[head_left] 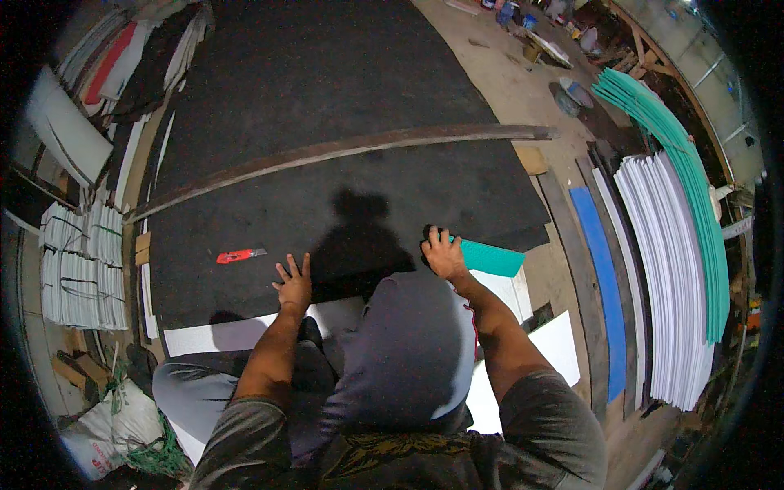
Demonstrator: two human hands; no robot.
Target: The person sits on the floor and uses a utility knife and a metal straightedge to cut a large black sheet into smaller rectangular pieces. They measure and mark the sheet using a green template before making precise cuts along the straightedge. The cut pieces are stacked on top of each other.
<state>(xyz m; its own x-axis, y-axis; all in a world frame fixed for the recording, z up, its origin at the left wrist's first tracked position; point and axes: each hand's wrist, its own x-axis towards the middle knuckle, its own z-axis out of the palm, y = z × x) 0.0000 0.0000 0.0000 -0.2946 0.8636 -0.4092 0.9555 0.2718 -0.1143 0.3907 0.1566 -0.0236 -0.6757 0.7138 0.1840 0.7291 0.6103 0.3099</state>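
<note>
A large black sheet point(245, 196) is spread in front of me. My left hand point(292, 283) lies palm down on its near part, fingers spread and nothing in them. Farther right, my right hand point(443, 253) has bent fingers over the left end of a small green corrugated sheet point(494, 258). The fingers cover that end, and their undersides are hidden. A red utility knife point(238, 256) rests on the black sheet, left of my left hand. Along the near edge shows a white strip point(220, 336).
A long wooden batten point(343, 149) crosses the black sheet. To the right stand a blue strip point(600, 286), stacked white sheets point(665, 278) and green sheets point(694, 180). Tied white bundles point(82, 282) and a white sack point(118, 425) are at left. White pieces point(555, 347) lie beside my right arm.
</note>
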